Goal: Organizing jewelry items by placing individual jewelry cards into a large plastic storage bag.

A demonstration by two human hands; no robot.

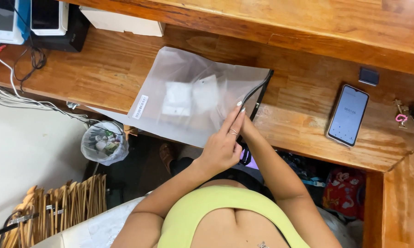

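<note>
I am pinching the black zipper edge of a frosted plastic pouch [188, 98] with both hands [225, 144] on the wooden desk [303, 105], a smartphone [348, 115] lying at three o'clock.

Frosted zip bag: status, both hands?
Left hand pinching frosted zip bag at its black zipper edge. Right hand mostly hidden behind left, same spot. Bag flat on wooden desk; phone apart, nothing obstructing.

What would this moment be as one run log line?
left hand pinching zip edge | frosted zip bag flat on wooden desk | right hand hidden | phone right
</note>
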